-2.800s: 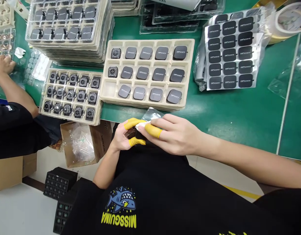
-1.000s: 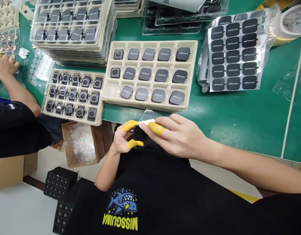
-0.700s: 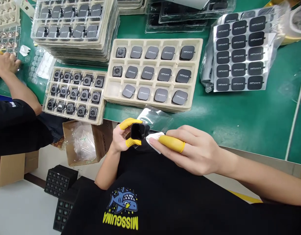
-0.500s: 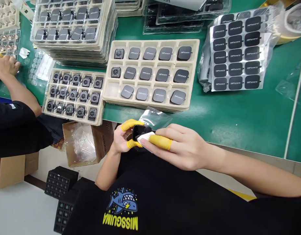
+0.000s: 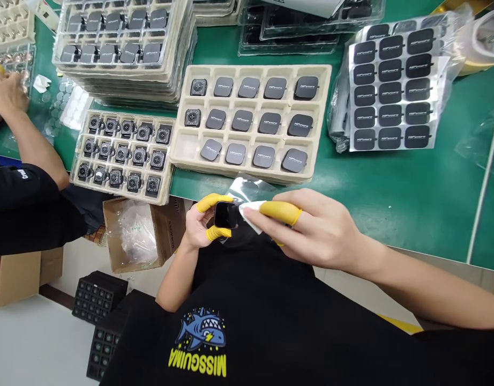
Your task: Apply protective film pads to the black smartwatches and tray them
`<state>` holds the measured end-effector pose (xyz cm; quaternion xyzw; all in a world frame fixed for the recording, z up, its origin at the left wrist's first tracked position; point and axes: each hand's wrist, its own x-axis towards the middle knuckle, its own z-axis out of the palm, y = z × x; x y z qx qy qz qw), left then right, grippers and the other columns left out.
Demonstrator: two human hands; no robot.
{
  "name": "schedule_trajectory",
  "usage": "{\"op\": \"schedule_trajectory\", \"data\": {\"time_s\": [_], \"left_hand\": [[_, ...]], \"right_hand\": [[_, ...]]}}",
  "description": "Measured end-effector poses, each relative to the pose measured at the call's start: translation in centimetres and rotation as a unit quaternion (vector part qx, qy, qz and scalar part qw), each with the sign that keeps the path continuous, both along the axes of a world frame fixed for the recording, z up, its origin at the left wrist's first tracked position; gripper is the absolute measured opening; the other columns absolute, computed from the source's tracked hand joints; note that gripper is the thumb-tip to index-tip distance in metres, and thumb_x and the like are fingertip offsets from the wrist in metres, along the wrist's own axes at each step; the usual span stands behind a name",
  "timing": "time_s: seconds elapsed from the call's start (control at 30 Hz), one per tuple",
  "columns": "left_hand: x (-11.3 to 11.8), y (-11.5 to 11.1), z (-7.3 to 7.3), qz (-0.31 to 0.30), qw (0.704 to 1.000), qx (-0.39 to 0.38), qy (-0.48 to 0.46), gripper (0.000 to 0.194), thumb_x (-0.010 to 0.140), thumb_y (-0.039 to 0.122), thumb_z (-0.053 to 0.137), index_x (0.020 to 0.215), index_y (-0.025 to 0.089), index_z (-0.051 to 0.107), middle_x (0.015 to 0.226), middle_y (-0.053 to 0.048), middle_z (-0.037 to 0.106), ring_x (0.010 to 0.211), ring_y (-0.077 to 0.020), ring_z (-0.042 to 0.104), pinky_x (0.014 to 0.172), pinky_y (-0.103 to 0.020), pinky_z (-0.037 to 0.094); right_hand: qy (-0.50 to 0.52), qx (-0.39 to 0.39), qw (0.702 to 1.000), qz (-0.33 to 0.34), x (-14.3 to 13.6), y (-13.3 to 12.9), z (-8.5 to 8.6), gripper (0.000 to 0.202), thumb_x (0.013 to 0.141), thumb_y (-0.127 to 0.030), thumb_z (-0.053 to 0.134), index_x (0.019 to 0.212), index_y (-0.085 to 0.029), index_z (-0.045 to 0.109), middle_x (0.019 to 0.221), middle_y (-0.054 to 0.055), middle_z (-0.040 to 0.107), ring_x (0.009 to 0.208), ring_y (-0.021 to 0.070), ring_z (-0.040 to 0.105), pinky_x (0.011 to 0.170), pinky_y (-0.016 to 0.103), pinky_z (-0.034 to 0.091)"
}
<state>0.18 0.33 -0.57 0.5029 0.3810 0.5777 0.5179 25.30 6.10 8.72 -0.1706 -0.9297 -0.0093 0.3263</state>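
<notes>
My left hand [image 5: 199,225], with yellow finger covers, grips a black square watch body [image 5: 225,215] by its edges, its dark glossy face turned up. In my right hand [image 5: 311,225] a white cloth [image 5: 253,213] is pinched between covered finger and thumb, close by the right edge of the watch. A clear plastic sheet [image 5: 249,187] lies just behind both hands at the table edge. Beyond it, a beige tray [image 5: 242,172] holds several dark square pieces with printed covers and two watch bodies at its left; its front left compartment holds nothing.
Left of that tray sits a smaller tray [image 5: 122,194] of watch bodies, with stacked trays [image 5: 122,80] behind. Sticker sheets [image 5: 391,102] and tape rolls [image 5: 486,40] are at the right. A co-worker's hand [image 5: 8,96] is far left. An open carton [image 5: 140,236] stands below the table.
My right hand and the cloth have moved right and slightly up, off the watch face, so more of the face shows. My left hand keeps its hold.
</notes>
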Motion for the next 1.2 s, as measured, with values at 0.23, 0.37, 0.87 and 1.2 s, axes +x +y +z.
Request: {"op": "schedule_trajectory", "data": {"time_s": [0.23, 0.37, 0.87, 1.2], "left_hand": [[0.0, 0.4, 0.7, 0.020, 1.000, 0.002, 0.016, 0.076, 0.070, 0.074, 0.099, 0.117, 0.016, 0.085, 0.098, -0.009, 0.082, 0.078, -0.0209, 0.079, 0.069, -0.031, 0.069], [0.0, 0.2, 0.3, 0.005, 1.000, 0.009, -0.001, 0.074, 0.071, 0.069, 0.101, 0.121, 0.017, 0.084, 0.101, -0.008, 0.082, 0.078, -0.0199, 0.079, 0.069, -0.030, 0.068], [0.1, 0.2, -0.6, -0.037, 0.997, 0.054, 0.044, 0.066, 0.073, 0.061, 0.103, 0.120, 0.018, 0.085, 0.101, -0.009, 0.084, 0.086, -0.0218, 0.081, 0.075, -0.029, 0.065], [-0.9, -0.9, 0.3, 0.000, 1.000, -0.008, -0.001, 0.070, 0.067, 0.056, 0.108, 0.120, 0.016, 0.087, 0.103, -0.010, 0.081, 0.086, -0.0207, 0.079, 0.069, -0.028, 0.068]], "right_hand": [[-0.005, -0.040, 0.997, 0.063, 0.3, -0.6, 0.4, 0.026, 0.107, -0.004, 0.064, 0.130, -0.008, 0.075, 0.099, 0.010, 0.078, 0.097, 0.0245, 0.072, 0.069, 0.037, 0.055], [-0.008, -0.032, 0.998, 0.053, 0.3, -0.5, 0.5, 0.025, 0.106, -0.005, 0.065, 0.129, -0.009, 0.075, 0.097, 0.009, 0.077, 0.094, 0.0236, 0.071, 0.069, 0.037, 0.055], [-0.020, 0.001, 0.998, 0.056, -2.2, -0.3, -0.7, 0.026, 0.106, -0.007, 0.068, 0.128, -0.013, 0.080, 0.092, 0.007, 0.078, 0.093, 0.0219, 0.069, 0.067, 0.037, 0.045], [0.013, 0.023, 0.988, -0.151, 5.2, 1.5, -2.1, 0.027, 0.095, -0.008, 0.082, 0.118, -0.020, 0.087, 0.093, 0.011, 0.083, 0.077, 0.0213, 0.065, 0.064, 0.035, 0.053]]}}
